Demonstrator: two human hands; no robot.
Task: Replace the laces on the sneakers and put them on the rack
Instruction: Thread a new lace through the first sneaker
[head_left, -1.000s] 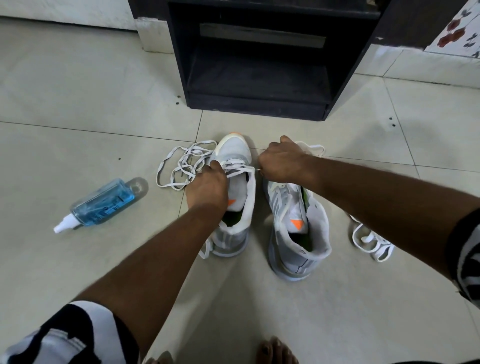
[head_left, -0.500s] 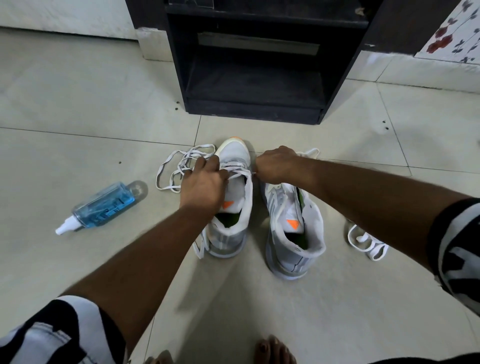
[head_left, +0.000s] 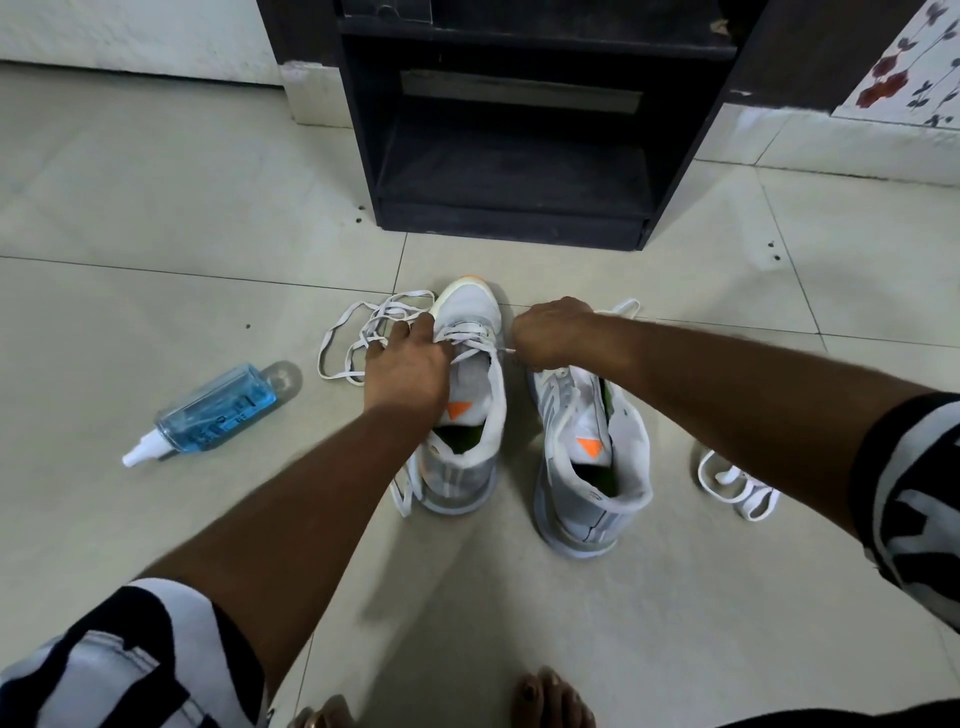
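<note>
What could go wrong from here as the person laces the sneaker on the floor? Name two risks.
1. The loose lace lies in tangled loops beside the left sneaker; pulling it through could knot it.
2. The spray bottle lies on the floor near the left hand; an elbow might send it rolling.

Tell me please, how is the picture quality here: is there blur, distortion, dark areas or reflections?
Head view: wide-angle lens bends the floor tile lines and stretches the sleeves at the corners; the rack interior is dark, with little detail; soft shadows fall beneath the arms; the spray bottle shows a small glint; the left hand is slightly motion-blurred, while the right hand and the sneakers look sharp.
</note>
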